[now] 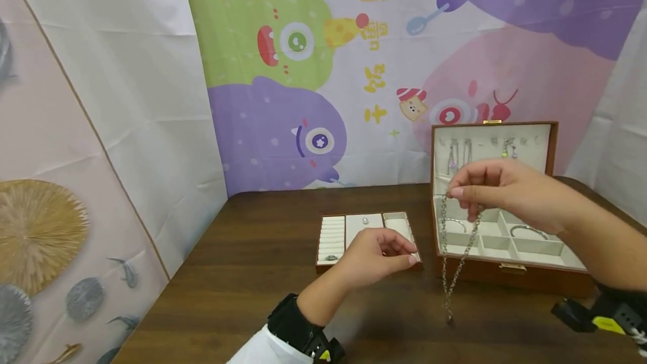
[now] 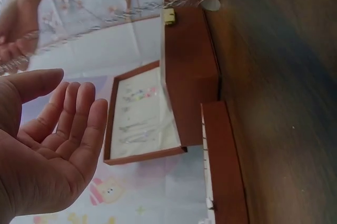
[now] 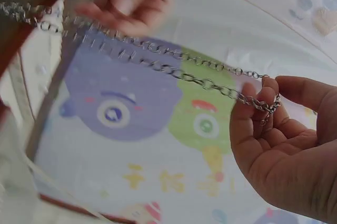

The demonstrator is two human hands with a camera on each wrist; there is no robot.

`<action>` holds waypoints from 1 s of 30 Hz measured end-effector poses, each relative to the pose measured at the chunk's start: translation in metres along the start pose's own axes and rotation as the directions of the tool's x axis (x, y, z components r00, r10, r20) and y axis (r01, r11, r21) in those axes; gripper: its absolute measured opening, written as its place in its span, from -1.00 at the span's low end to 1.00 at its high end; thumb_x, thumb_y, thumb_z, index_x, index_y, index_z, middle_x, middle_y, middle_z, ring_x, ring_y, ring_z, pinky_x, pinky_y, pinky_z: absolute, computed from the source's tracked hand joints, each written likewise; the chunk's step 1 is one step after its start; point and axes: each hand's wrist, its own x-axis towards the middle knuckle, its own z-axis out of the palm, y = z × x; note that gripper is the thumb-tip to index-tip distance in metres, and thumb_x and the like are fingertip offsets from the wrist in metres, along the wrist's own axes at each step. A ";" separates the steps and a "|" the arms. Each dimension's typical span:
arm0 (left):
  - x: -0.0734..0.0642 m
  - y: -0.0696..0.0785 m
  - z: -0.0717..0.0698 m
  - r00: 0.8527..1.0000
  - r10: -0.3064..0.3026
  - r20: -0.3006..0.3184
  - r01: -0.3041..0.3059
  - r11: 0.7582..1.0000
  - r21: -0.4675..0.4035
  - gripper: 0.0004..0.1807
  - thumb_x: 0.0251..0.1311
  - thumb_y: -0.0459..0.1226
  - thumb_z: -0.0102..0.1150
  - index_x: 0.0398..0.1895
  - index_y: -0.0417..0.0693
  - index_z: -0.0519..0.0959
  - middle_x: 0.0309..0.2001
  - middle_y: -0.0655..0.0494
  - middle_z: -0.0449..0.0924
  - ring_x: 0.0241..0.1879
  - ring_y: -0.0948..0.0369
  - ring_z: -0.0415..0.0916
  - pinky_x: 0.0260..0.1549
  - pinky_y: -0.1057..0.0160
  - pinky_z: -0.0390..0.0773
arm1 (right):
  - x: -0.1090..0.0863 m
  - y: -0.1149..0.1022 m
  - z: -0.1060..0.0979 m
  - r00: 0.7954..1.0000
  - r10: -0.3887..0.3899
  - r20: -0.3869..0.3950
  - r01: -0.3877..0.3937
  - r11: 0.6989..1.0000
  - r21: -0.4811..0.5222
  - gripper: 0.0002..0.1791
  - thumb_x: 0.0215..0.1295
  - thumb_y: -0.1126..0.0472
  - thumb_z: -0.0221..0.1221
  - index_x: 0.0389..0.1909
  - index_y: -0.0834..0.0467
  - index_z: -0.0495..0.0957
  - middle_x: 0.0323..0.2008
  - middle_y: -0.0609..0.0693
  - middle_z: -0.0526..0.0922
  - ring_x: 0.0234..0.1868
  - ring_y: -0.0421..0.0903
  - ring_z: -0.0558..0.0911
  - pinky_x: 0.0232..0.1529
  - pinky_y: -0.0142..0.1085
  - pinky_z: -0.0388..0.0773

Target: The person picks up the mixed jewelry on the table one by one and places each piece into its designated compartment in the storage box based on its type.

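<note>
From my right hand [image 1: 510, 198] hangs a silver chain necklace [image 1: 447, 296], pinched between thumb and fingers and doubled into a long loop. In the right wrist view the chain [image 3: 208, 83] wraps over the curled fingers. A small round pendant [image 2: 210, 3] shows at its low end in the left wrist view. My left hand [image 1: 371, 258] is left of the chain, over the near side of a small jewelry tray [image 1: 323, 268], its fingers loosely bent and holding nothing. Behind the necklace and right hand stands an open jewelry box [image 1: 546, 278], partly covered by the right forearm.
Necklaces and earrings hang inside the upright lid [image 1: 485, 133]. The box's compartments hold silver bangles, one of them a bangle [image 1: 528, 231] at the right. A ring [image 1: 331, 258] lies in the tray's ridged section. The dark wooden table [image 1: 242, 274] meets a cartoon-print cloth [image 1: 394, 173] behind.
</note>
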 end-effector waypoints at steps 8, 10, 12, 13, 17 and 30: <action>0.017 -0.016 0.008 0.990 -0.130 0.048 0.133 0.988 -0.075 -0.91 0.16 -0.40 0.31 -0.28 -0.26 0.67 -0.43 0.16 0.66 -0.38 0.14 0.65 -0.40 0.24 0.67 | 0.016 -0.035 -0.051 0.992 0.037 -0.119 -0.058 0.981 -0.183 -0.87 0.44 0.29 0.08 -0.22 0.18 0.61 -0.50 0.02 0.49 -0.51 -0.10 0.45 -0.51 -0.29 0.45; 0.024 -0.020 0.012 0.983 -0.177 0.052 0.181 0.980 -0.085 -0.90 0.17 -0.40 0.31 -0.26 -0.24 0.67 -0.41 0.15 0.66 -0.33 0.09 0.68 -0.42 0.26 0.67 | 0.023 -0.041 -0.063 0.988 0.054 -0.146 -0.086 0.972 -0.218 -0.86 0.46 0.25 0.08 -0.23 0.18 0.60 -0.51 0.00 0.49 -0.51 -0.11 0.43 -0.53 -0.30 0.43; 0.031 -0.023 0.017 0.973 -0.226 0.053 0.231 0.966 -0.114 -0.88 0.18 -0.41 0.30 -0.23 -0.28 0.66 -0.39 0.12 0.65 -0.28 0.03 0.69 -0.42 0.26 0.67 | 0.029 -0.046 -0.074 0.977 0.085 -0.194 -0.131 0.962 -0.238 -0.83 0.45 0.20 0.10 -0.25 0.19 0.61 -0.52 -0.01 0.49 -0.51 -0.12 0.43 -0.52 -0.31 0.43; 0.035 -0.024 0.019 0.966 -0.252 0.052 0.257 0.957 -0.136 -0.87 0.18 -0.42 0.29 -0.21 -0.29 0.66 -0.38 0.10 0.65 -0.26 0.00 0.69 -0.42 0.25 0.67 | 0.033 -0.047 -0.079 0.972 0.096 -0.215 -0.149 0.958 -0.245 -0.82 0.45 0.19 0.11 -0.25 0.20 0.61 -0.52 -0.02 0.51 -0.50 -0.12 0.43 -0.52 -0.31 0.43; 0.050 -0.028 0.028 0.942 -0.330 0.067 0.337 0.919 -0.207 -0.76 0.21 -0.43 0.27 -0.09 -0.39 0.60 -0.31 0.05 0.63 -0.20 -0.07 0.67 -0.39 0.19 0.68 | 0.048 -0.043 -0.097 0.949 0.131 -0.288 -0.203 0.950 -0.238 -0.81 0.42 0.16 0.14 -0.22 0.20 0.63 -0.49 -0.04 0.57 -0.47 -0.13 0.47 -0.48 -0.34 0.47; 0.079 -0.037 0.062 0.895 -0.444 -0.042 0.432 0.887 -0.165 -0.33 0.13 -0.40 0.34 0.34 -0.23 0.35 0.20 -0.13 0.44 -0.24 0.00 0.64 -0.35 0.06 0.67 | 0.105 0.019 -0.122 0.890 0.214 -0.403 -0.206 0.977 0.064 -0.77 0.43 0.23 0.08 -0.41 0.00 0.64 -0.48 -0.19 0.62 -0.44 -0.27 0.57 -0.35 -0.43 0.54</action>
